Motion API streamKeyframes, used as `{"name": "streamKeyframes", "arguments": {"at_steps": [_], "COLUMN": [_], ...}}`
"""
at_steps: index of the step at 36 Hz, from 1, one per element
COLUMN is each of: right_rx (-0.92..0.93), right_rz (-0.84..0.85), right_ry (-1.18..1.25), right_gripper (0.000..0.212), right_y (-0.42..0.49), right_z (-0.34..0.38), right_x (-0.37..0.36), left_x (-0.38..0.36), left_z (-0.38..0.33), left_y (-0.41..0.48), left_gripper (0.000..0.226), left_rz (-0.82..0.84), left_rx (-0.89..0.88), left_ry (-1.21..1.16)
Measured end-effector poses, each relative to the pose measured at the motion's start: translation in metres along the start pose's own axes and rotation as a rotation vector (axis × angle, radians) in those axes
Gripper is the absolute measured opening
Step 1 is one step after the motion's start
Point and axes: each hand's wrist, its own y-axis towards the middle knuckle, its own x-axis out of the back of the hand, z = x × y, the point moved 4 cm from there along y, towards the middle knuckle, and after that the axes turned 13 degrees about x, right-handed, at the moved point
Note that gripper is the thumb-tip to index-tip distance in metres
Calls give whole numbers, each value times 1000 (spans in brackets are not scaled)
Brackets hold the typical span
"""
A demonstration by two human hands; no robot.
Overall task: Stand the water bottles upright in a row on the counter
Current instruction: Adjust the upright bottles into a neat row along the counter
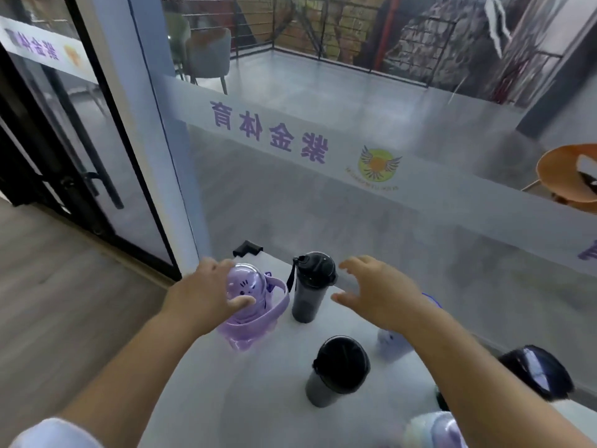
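Observation:
A purple bottle (250, 313) with a clear domed lid and a strap stands at the counter's far left corner. My left hand (203, 294) wraps around its top. Just right of it a dark grey bottle (310, 287) with a black cap and loop stands upright. Beside that bottle my right hand (376, 294) hovers with fingers spread, holding nothing. Nearer to me stands a grey cup (337, 371) with a black lid. A white bottle (392, 341) shows partly under my right forearm. A black-lidded bottle (536, 370) sits at the right, and a pale purple one (434, 430) at the bottom edge.
The white counter (258, 392) ends against a glass wall (355, 189) with purple lettering. A small black bracket (247, 248) sits at the counter's far corner. Wooden floor (64, 302) lies left of the counter, past a glass door (80, 140).

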Motion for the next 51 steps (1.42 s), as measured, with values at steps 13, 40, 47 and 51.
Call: {"name": "streamKeyframes", "arguments": {"at_steps": [13,40,47,51], "right_rx": [-51,-372,-405,-435], "right_rz": [64,-26,-72,-71], "right_ry": [114,-35,-37,-19], "right_gripper": [83,45,45,47], "right_y": [61,79,85,91], "right_z": [12,-12,-23,-28], "right_x": [-30,-50,-45,-43], "left_x": [-17,-23,-26,-26], "left_z": [-2,-52,-71,-79], "left_y": [56,131,154,163], "left_gripper": [78,78,77,78], "left_rz": [178,303,272,255], "left_rx": [-165,-435,-448,-456], "left_ry": [4,0,-12,-16]}}
